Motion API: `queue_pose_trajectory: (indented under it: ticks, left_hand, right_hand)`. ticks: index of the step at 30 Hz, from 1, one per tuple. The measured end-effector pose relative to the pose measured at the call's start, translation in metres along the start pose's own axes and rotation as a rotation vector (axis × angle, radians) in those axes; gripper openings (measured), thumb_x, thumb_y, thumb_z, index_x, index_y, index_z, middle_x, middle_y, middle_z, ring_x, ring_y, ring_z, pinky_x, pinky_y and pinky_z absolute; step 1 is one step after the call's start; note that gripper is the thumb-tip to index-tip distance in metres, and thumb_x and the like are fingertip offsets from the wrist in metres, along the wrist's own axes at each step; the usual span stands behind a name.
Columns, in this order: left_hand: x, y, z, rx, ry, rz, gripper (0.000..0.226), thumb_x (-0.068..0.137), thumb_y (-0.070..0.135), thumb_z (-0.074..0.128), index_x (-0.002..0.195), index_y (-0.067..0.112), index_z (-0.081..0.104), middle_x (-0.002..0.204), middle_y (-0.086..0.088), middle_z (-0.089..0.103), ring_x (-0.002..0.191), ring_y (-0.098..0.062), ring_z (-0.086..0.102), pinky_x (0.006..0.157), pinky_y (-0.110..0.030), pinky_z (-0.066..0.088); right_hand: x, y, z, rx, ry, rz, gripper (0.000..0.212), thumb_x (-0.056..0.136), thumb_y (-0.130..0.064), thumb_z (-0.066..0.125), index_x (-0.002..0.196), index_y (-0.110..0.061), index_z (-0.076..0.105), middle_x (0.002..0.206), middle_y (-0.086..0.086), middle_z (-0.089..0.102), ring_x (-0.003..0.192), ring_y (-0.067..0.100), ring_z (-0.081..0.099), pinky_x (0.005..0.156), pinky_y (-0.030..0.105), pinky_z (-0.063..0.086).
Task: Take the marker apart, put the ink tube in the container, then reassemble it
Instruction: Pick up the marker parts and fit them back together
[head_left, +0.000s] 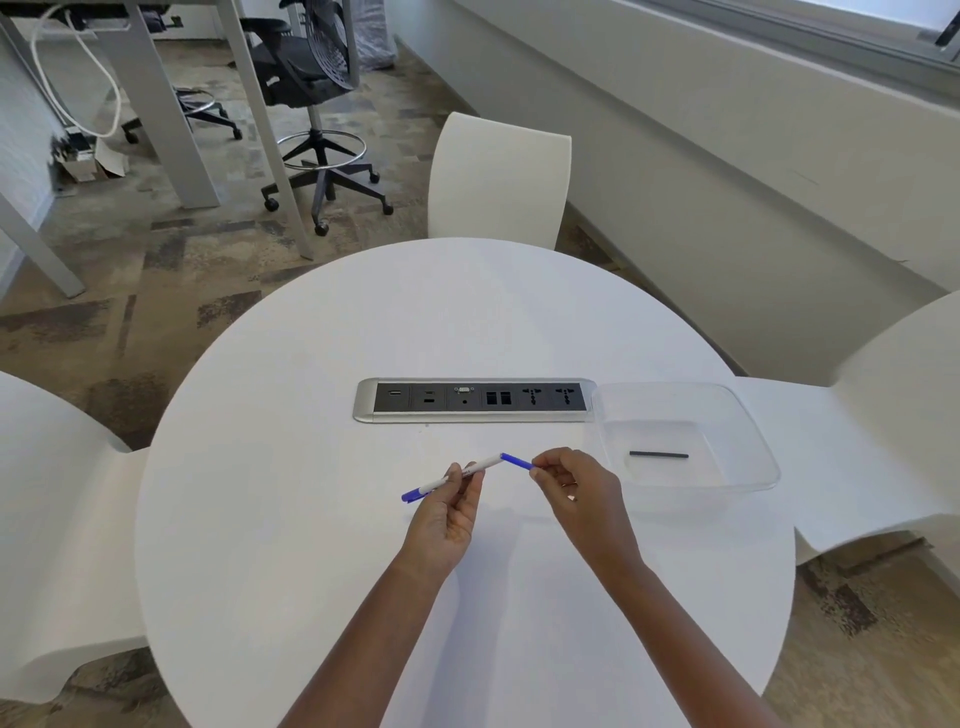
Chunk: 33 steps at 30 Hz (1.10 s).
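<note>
My left hand (449, 512) grips the white marker barrel (480, 465), whose blue end (413, 495) points down-left. My right hand (574, 491) pinches a blue piece of the marker (517, 461); its tip touches the barrel's open right end at an angle. Both are held just above the round white table (363, 545). To the right stands a clear plastic container (748, 431). A thin dark ink tube (658, 455) lies flat on its bottom.
A silver and black power socket strip (475, 400) is set into the table behind my hands, touching the container's left rim. White chairs stand at the far side (498, 182), left (57, 519) and right (893, 395).
</note>
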<state>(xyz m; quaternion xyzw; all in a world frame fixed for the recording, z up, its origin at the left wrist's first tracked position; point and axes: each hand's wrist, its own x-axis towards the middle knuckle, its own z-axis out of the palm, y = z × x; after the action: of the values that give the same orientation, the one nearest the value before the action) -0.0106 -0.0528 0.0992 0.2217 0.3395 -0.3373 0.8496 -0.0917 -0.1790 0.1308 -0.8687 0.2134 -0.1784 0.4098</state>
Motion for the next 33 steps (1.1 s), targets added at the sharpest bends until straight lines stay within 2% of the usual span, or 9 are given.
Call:
queue_pose_trajectory:
  ticks: [4,7,11,15,19,22,24,28,33]
  left_hand:
    - [0.001,0.000,0.000,0.001,0.013,0.011,0.011,0.088,0.003,0.053,0.085,-0.006,0.058,0.059,-0.020,0.070,0.050,-0.026,0.070,0.062,-0.033,0.056]
    - [0.003,0.000,-0.001,0.028,0.008,0.046,0.010,0.089,0.002,0.051,0.084,-0.004,0.057,0.077,-0.020,0.068,0.051,-0.024,0.070,0.085,-0.033,0.054]
    - [0.003,-0.001,0.001,0.064,0.002,0.104,0.012,0.090,-0.001,0.049,0.080,-0.001,0.056,0.085,-0.016,0.060,0.052,-0.020,0.069,0.098,-0.038,0.043]
    - [0.004,0.000,0.002,0.129,-0.010,0.150,0.014,0.090,-0.003,0.048,0.078,0.001,0.055,0.083,-0.015,0.059,0.070,-0.022,0.067,0.097,-0.040,0.043]
    - [0.005,0.000,0.001,0.217,-0.040,0.194,0.014,0.090,-0.002,0.049,0.078,0.002,0.054,0.083,-0.014,0.060,0.076,-0.021,0.064,0.093,-0.036,0.049]
    - [0.005,0.000,0.002,0.274,-0.080,0.215,0.013,0.089,-0.003,0.049,0.079,0.003,0.054,0.083,-0.015,0.061,0.062,-0.016,0.070,0.064,-0.026,0.060]
    - [0.005,-0.002,0.004,0.295,-0.091,0.215,0.012,0.089,-0.002,0.050,0.079,0.004,0.054,0.084,-0.016,0.062,0.061,-0.015,0.070,0.056,-0.024,0.060]
    - [0.004,-0.002,0.005,0.281,-0.082,0.198,0.011,0.089,-0.002,0.050,0.081,0.003,0.056,0.085,-0.017,0.063,0.058,-0.016,0.071,0.054,-0.025,0.059]
    - [0.003,0.001,0.007,0.272,-0.064,0.198,0.010,0.089,-0.002,0.050,0.083,0.002,0.056,0.085,-0.017,0.063,0.057,-0.017,0.071,0.066,-0.030,0.055]
  right_hand:
    - [-0.001,-0.002,-0.002,-0.056,0.001,-0.060,0.007,0.084,-0.007,0.060,0.089,-0.009,0.065,0.083,0.007,0.067,0.069,0.013,0.058,0.064,0.012,0.046]
    - [-0.002,-0.004,-0.004,-0.139,0.011,-0.139,0.007,0.085,-0.005,0.059,0.089,-0.006,0.065,0.083,0.010,0.065,0.071,0.022,0.059,0.065,0.031,0.051]
    - [0.000,-0.006,-0.007,-0.259,0.026,-0.253,0.007,0.084,-0.003,0.059,0.088,-0.003,0.065,0.082,0.014,0.063,0.071,0.027,0.058,0.057,0.034,0.048]
    - [-0.001,-0.008,-0.010,-0.309,0.000,-0.315,0.006,0.082,0.002,0.062,0.085,0.000,0.065,0.079,0.016,0.063,0.069,0.030,0.060,0.051,0.037,0.053]
    - [0.003,-0.006,-0.010,-0.196,-0.022,-0.182,0.011,0.086,0.000,0.056,0.090,-0.001,0.066,0.085,0.015,0.062,0.073,0.026,0.058,0.063,0.028,0.046]
    - [0.006,-0.005,-0.010,-0.132,-0.075,-0.106,0.013,0.088,-0.003,0.053,0.089,-0.001,0.066,0.080,0.015,0.061,0.069,0.023,0.053,0.064,0.025,0.040]
    - [0.005,-0.006,-0.008,-0.057,-0.108,-0.035,0.015,0.089,-0.003,0.051,0.087,-0.003,0.066,0.076,0.011,0.061,0.069,0.023,0.055,0.066,0.028,0.043]
    - [0.004,-0.007,-0.007,0.104,-0.110,0.079,0.012,0.087,-0.007,0.055,0.095,-0.013,0.062,0.072,0.001,0.059,0.068,0.018,0.058,0.067,0.022,0.048]
    - [0.003,-0.004,-0.005,0.009,-0.088,0.014,0.015,0.084,-0.002,0.059,0.097,-0.009,0.061,0.086,0.000,0.064,0.073,0.012,0.058,0.064,0.002,0.042]
